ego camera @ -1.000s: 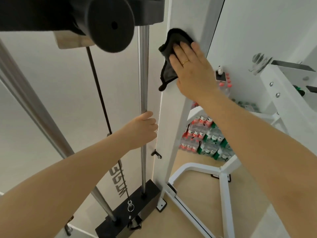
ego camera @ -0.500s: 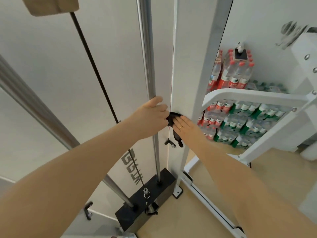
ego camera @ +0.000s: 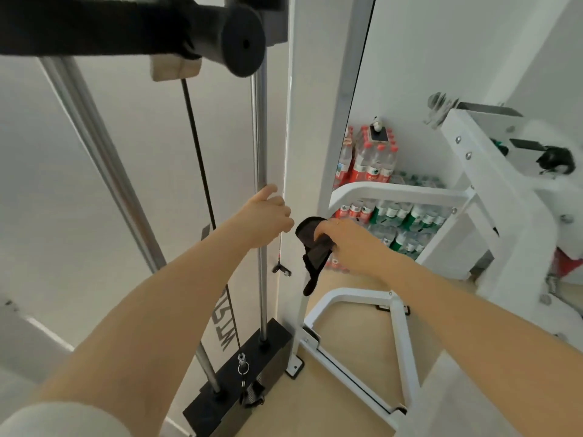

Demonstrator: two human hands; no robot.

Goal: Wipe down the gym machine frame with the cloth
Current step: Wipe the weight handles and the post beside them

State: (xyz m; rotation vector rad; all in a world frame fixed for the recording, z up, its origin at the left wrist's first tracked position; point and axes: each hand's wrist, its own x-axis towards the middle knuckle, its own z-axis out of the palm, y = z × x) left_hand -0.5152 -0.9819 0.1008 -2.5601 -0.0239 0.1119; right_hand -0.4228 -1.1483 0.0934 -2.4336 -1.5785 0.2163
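Observation:
The white upright post (ego camera: 318, 99) of the gym machine frame runs down the middle of the view. My right hand (ego camera: 350, 239) grips a black cloth (ego camera: 312, 247) against the post's right side at mid height; the cloth's tail hangs below the hand. My left hand (ego camera: 268, 220) is curled round the chrome guide rod (ego camera: 260, 146) just left of the post. A black cable (ego camera: 197, 146) runs beside the rod down to the black weight stack (ego camera: 249, 370).
A black foam roller pad (ego camera: 233, 36) juts out overhead at the top. White frame bars (ego camera: 397, 335) cross the floor to the right. Packs of water bottles (ego camera: 391, 216) are stacked by the wall behind. Another white machine part (ego camera: 492, 171) stands at the right.
My right hand wiped the cloth down the post from high up to mid height, and its fingers now curl round the cloth. The left hand stayed on the rod.

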